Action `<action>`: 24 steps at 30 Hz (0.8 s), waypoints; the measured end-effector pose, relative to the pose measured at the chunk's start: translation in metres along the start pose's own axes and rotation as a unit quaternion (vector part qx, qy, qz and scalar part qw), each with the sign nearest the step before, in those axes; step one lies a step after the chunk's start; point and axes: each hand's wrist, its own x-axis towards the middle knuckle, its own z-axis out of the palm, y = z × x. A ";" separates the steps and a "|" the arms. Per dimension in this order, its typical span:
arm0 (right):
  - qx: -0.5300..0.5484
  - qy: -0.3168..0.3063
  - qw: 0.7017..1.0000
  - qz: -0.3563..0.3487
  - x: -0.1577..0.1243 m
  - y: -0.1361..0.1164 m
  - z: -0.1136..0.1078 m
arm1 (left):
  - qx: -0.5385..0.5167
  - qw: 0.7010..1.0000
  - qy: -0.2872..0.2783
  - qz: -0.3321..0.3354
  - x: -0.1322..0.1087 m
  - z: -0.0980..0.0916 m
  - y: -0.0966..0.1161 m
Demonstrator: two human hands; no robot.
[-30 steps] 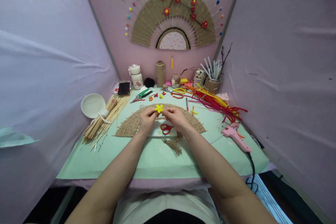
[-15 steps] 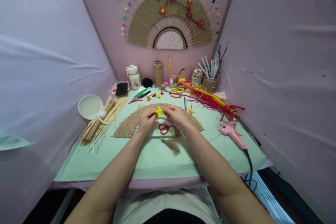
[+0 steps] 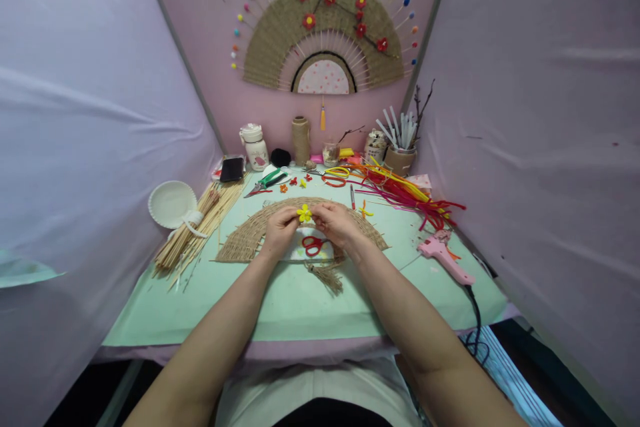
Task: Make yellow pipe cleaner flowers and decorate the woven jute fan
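A small yellow flower (image 3: 303,213) is pinched between my left hand (image 3: 278,231) and my right hand (image 3: 338,225), fingertips of both closed on it. They hover above a woven straw fan (image 3: 240,243) lying flat on the green mat (image 3: 295,303). Red-handled scissors (image 3: 313,244) rest on the fan's pale centre just under my hands. A frayed straw tassel (image 3: 327,275) sticks out below the fan.
A bundle of bamboo sticks (image 3: 197,227) and a white paper plate (image 3: 171,203) lie left. Pipe cleaners (image 3: 410,197) and a pink glue gun (image 3: 444,255) lie right. Green pliers (image 3: 267,180), a phone (image 3: 233,169), twine spool (image 3: 301,139) and jars line the back. A finished fan (image 3: 324,33) hangs on the wall.
The view shifted slightly a second ago; since then my hands have stayed pinched on the yellow flower with almost no movement.
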 end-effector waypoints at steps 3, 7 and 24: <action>-0.005 -0.003 1.000 -0.011 0.002 0.003 -0.001 | -0.024 0.999 0.005 -0.025 0.000 0.001 0.003; -0.056 0.024 0.998 -0.034 0.003 0.006 -0.002 | -0.136 0.978 0.048 -0.151 0.002 0.003 0.003; -0.122 0.036 0.989 -0.068 0.000 0.005 0.005 | -0.008 0.999 0.047 -0.007 0.002 -0.004 0.004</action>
